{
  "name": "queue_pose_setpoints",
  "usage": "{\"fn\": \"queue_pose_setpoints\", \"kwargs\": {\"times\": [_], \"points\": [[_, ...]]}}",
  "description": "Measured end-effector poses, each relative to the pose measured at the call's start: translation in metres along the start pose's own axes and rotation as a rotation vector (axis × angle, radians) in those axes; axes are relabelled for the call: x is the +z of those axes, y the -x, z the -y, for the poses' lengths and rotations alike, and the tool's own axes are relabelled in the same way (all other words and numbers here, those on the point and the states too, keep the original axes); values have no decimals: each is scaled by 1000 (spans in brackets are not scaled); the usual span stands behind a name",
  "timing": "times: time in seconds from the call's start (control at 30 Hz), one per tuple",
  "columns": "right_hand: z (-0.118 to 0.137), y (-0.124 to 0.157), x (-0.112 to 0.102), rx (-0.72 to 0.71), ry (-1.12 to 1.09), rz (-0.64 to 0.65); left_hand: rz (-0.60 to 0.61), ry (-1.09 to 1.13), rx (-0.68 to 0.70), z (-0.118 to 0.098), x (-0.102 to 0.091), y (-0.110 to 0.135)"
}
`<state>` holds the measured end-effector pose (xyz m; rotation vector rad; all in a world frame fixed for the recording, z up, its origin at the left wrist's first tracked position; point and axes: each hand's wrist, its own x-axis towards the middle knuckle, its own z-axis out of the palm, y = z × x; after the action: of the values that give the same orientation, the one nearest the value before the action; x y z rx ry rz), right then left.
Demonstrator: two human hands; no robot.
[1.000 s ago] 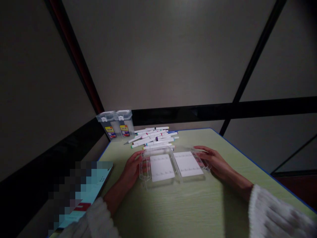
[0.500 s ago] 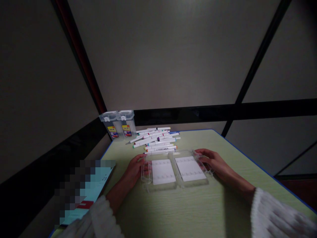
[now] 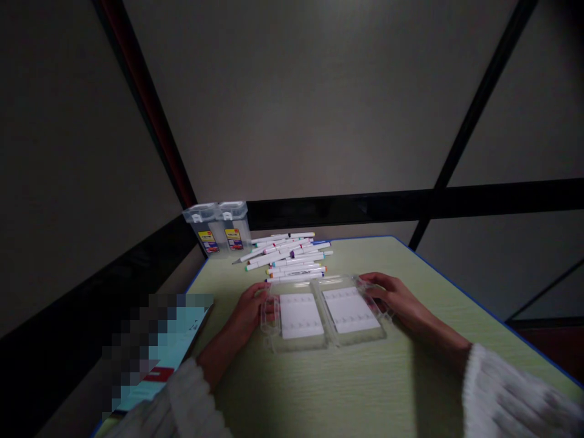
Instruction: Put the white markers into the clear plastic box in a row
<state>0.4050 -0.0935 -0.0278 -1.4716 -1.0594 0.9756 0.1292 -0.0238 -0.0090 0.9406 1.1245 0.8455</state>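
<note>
A clear plastic case (image 3: 331, 342) lies opened out flat, its two halves joined by a hinge down the middle. Each half shows a white card, a left card (image 3: 300, 316) and a right card (image 3: 350, 310), with faint grey marks. My left hand (image 3: 250, 309) grips the case's left edge, its fingers showing through the clear plastic. At the upper right edge, my right hand (image 3: 387, 293) holds the other half, fingers curled round it. Just beyond the case is a loose pile of white markers (image 3: 292, 255) with coloured bands and ends.
Two clear lidded boxes (image 3: 219, 231) with yellow labels stand at the back left corner. A light-blue booklet (image 3: 176, 347), partly blurred out, lies along the left side. The pale green table (image 3: 347, 395) has a blue edge and meets a grey panelled wall (image 3: 319, 109).
Almost nothing differs. Both hands keep their hold on the opened case, and the view has shifted very slightly.
</note>
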Motion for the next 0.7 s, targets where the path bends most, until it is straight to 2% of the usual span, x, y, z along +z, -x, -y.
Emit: {"fn": "queue_pose_setpoints", "kwargs": {"times": [0.43, 0.7], "points": [[3, 2, 1, 11, 19, -15, 21, 30, 29, 4, -3, -1], [-4, -2, -1, 11, 5, -5, 29, 13, 34, 4, -3, -2]]}}
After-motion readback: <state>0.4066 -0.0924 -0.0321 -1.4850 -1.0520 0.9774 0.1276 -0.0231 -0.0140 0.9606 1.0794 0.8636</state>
